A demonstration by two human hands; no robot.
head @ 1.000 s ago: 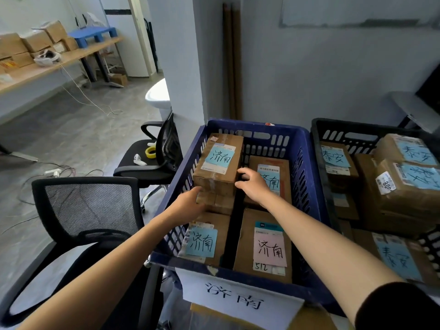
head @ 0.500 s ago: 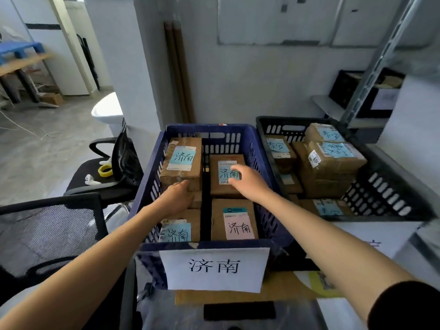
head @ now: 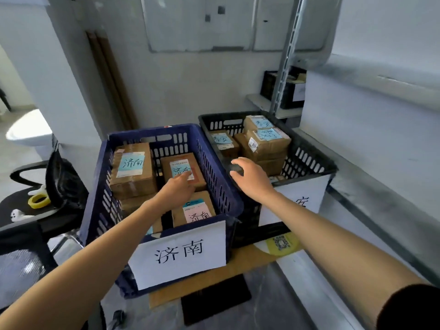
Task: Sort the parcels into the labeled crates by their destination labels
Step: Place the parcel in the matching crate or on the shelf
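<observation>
Left hand reaches into the blue crate at the centre of the frame. Its fingers are fairly straight, and a fingertip rests on the label of the rear right parcel; it grips nothing. Right hand hovers with fingers spread, holding nothing, above the rims where the blue crate meets the black crate.

Nearest the camera, a white sign reading 济南 hangs on the blue crate's front wall. Just behind that wall lies a parcel with a pink label, then the touched parcel. To its left stands a taller stack topped by a parcel with a blue label. All 3 labels read 济南.

Both crates sit on a cardboard sheet. The black crate, right of centre, carries a second sign, partly hidden by the right arm. It holds several brown parcels with blue labels.

At the left edge, a yellow tape roll lies on a black chair. Farther back, in the upper right, another dark crate sits on a shelf.
</observation>
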